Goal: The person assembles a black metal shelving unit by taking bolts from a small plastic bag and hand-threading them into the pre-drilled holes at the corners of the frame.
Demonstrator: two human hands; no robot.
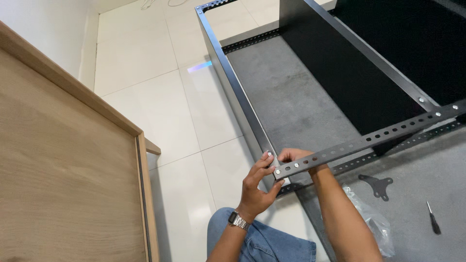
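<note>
Your left hand [257, 187] is curled at the near end of the perforated steel strip [369, 140], thumb under the end and fingertips pressing on the corner where a bolt head [277, 171] sits. Your right hand [296, 156] comes in from behind that same end, fingers wrapped around the back of the strip, so it is mostly hidden; you cannot tell from here whether it pinches a nut or just steadies the metal. Both hands are close together, nearly touching, clamped on the strip's near end.

The strip runs long and straight from your hands up and to the right, rising slightly, to a far joint with two bolts [437, 109] on the black upright rail. So the whole length lies to the right of your hands, and the right hand is nearer its body, the left nearer the corner.

That corner meets the long side rail [233, 82], which runs away from the strip's near end toward the top left. Right of and below the strip's near end, on the grey panel [291, 97], lie a clear plastic bag [374, 223], a dark flat bracket [377, 185] and, farther right, a screwdriver [433, 219]. Left of the corner are white floor tiles and a wooden board [63, 170].
</note>
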